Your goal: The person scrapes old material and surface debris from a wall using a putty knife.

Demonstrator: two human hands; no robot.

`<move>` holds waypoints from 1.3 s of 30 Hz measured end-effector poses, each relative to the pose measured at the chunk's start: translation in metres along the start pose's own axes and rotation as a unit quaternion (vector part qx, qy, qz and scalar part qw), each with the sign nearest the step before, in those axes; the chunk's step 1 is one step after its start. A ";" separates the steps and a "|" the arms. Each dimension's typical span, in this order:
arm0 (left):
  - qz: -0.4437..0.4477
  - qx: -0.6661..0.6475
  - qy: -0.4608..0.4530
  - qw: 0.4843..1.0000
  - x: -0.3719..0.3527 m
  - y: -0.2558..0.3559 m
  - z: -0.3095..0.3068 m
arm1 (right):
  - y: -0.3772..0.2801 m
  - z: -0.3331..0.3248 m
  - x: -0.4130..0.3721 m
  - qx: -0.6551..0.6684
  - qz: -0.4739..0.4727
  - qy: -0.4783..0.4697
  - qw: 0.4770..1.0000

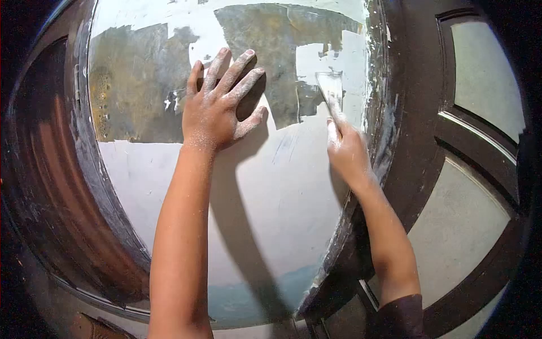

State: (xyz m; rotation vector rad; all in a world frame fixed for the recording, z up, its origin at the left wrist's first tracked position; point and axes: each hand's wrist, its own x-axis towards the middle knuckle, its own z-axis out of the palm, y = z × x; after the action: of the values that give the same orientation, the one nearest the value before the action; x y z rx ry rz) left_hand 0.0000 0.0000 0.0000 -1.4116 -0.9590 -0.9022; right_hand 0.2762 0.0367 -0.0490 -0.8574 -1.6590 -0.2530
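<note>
A wall panel (282, 186) stands in front of me, pale white below, with large grey-brown bare patches (135, 85) higher up where the white coat is gone. My left hand (220, 107) rests on the upper part of the panel with its fingers spread, white dust on the fingers and wrist. My right hand (349, 147) is closed round the handle of a putty knife (332, 87). Its broad blade points up and lies at the white coating near the panel's right edge. White dust coats the right thumb and fingers too.
Dark wooden framing (409, 107) with pale inset panels (485, 73) runs along the right. On the left is a dark brown wooden panel (51, 186). White smears mark the trim at the wall's right edge. Both arms cast shadows on the wall.
</note>
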 end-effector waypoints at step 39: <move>-0.001 -0.043 0.035 0.998 0.001 0.002 0.004 | -0.004 -0.032 0.073 -0.037 0.028 0.079 0.996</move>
State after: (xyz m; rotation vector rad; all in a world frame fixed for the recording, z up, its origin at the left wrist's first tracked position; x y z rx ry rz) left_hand 0.0023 0.0040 0.0003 -1.4414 -0.8793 -0.9982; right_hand 0.2955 0.0442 0.0284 -0.9147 -1.4828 -0.3359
